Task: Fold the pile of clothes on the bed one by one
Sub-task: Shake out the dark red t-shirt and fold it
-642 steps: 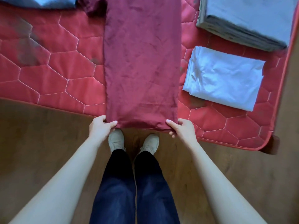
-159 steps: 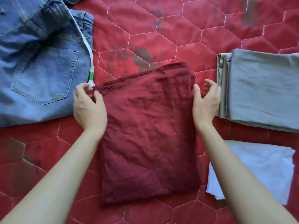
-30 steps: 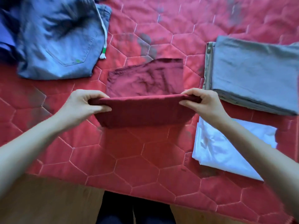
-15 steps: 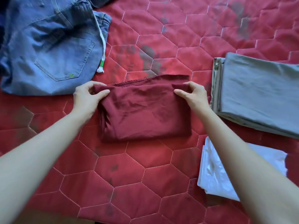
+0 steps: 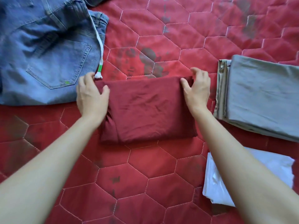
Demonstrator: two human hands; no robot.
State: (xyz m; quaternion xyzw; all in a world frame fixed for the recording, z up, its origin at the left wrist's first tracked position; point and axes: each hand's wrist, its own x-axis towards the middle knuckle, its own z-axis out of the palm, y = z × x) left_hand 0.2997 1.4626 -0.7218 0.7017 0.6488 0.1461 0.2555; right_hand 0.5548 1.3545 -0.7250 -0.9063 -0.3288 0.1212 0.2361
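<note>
I see the folded maroon garment (image 5: 150, 110) lying in the centre of the frame on the red quilted bed (image 5: 145, 175), a compact rectangle with its far edge toward the top. My left hand (image 5: 91, 96) sits on its upper left corner, thumb on top of the cloth and fingers curled round the edge, pinching it. My right hand (image 5: 196, 91) pinches the upper right corner the same way, thumb over the fabric, fingers behind the far edge. Blue jeans (image 5: 47, 50) fill the upper left of the frame, their white drawstring (image 5: 99, 62) ending just beside my left fingers. At the right edge lies a folded grey stack (image 5: 262, 97), and below it, lower right, a folded white garment (image 5: 216, 183), partly under my forearm.
</note>
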